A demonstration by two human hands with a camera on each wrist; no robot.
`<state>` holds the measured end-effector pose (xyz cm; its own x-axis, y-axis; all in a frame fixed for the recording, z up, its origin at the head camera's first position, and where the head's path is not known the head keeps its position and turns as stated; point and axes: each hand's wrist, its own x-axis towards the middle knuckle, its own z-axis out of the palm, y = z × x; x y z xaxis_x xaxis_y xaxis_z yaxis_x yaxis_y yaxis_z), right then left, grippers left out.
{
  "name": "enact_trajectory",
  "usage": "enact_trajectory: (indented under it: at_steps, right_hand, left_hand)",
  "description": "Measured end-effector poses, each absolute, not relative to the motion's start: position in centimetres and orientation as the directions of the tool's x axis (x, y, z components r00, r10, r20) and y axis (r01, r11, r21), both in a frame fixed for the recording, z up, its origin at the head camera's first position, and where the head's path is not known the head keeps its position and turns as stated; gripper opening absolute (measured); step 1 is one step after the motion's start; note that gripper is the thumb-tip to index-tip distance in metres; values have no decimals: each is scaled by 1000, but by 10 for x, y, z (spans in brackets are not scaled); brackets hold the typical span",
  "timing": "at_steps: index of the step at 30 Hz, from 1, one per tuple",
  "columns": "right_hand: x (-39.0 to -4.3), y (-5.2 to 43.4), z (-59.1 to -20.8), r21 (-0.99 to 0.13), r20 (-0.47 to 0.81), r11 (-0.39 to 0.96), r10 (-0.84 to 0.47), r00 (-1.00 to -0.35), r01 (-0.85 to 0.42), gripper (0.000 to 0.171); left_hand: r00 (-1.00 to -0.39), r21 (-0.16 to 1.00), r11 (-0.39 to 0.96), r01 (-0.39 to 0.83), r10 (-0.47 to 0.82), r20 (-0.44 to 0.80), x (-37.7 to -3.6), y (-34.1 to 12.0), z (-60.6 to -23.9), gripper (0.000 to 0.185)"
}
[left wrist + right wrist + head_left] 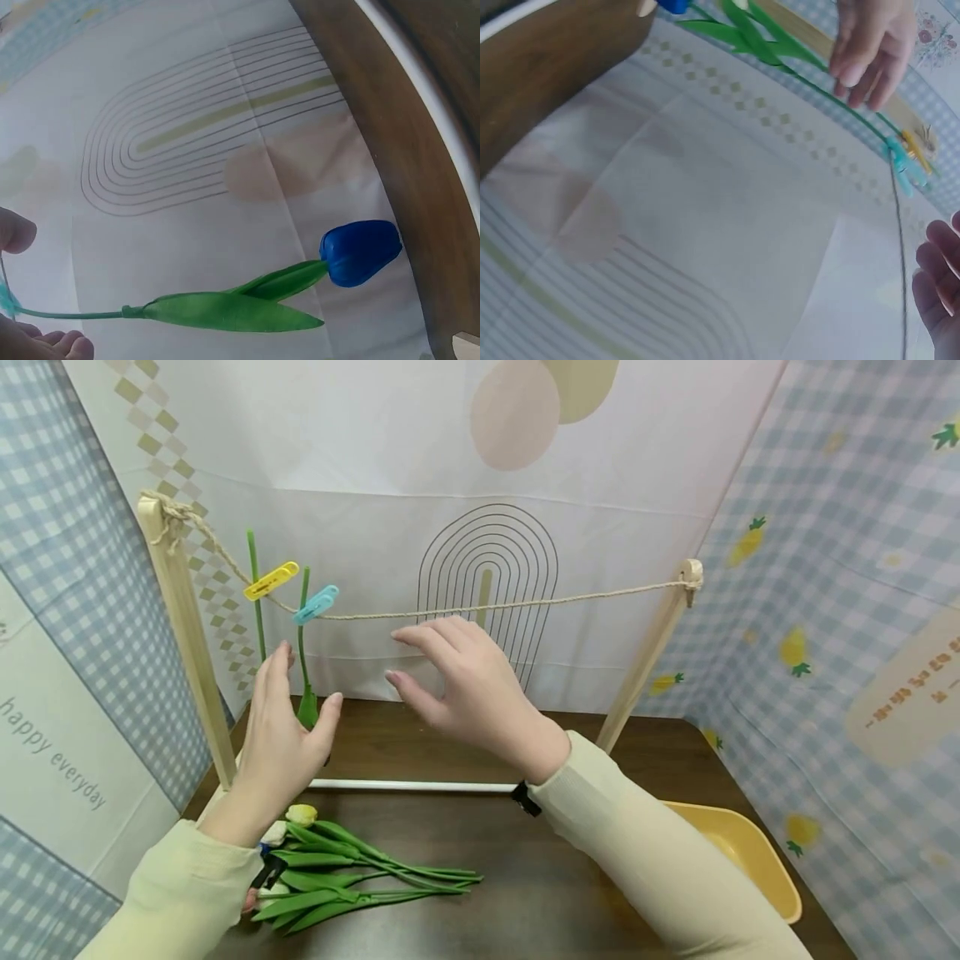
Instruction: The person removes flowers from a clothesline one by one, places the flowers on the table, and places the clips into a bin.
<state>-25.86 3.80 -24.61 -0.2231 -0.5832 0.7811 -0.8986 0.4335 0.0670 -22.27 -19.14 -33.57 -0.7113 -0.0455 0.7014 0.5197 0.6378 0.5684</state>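
- Two hands hovered by the rope line and neither held anything: the left hand [281, 739] stood with relaxed, spread fingers just near of the hanging blue tulip [360, 253], and the right hand [468, 689] was flat and wide just under the rope [510, 604].
- Two pegs already gripped stems on the left part of the rope, a yellow peg [270, 581] and a blue peg [316, 604]; the blue tulip hung head down from the blue peg, its flower hidden behind the left hand in the head view.
- One risk, as I judged it, lay in the left hand's closeness: a brush against the stem or leaves could twist the stem out of the blue peg and drop the flower onto the brown table [450, 752].
- Another lay in the right hand: a knock on the slack rope would likely shake both pegs and swing the stems, and the light wooden frame [187, 635] could tip.
- Several more tulips [352, 877] lay in a bunch on the near left of the table, right under the left sleeve, which could sweep them off the edge.
- One yellow tray [750, 860] sat at the near right, close by the right forearm.
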Motion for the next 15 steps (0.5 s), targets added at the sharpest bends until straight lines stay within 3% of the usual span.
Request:
enact_trajectory:
  at_steps: [3, 6, 9, 15]
  right_hand:
    - [-262, 23, -235, 93, 792, 452, -574, -209, -887, 33]
    - [-265, 11, -227, 99, 792, 474, -569, -219, -875, 34]
    - [-269, 0, -222, 102, 777, 508, -577, -250, -856, 38]
    - [-275, -21, -214, 113, 722, 586, -603, -339, -803, 45]
  left_hand:
    - [-789, 645, 610, 460, -52, 612, -225, -194, -333, 80]
    - [-829, 680, 600, 422, -49, 557, -226, -195, -332, 79]
    - [-827, 679, 602, 420, -54, 559, -225, -195, -331, 75]
    - [-768, 630, 612, 479, -55, 638, -224, -193, -328, 60]
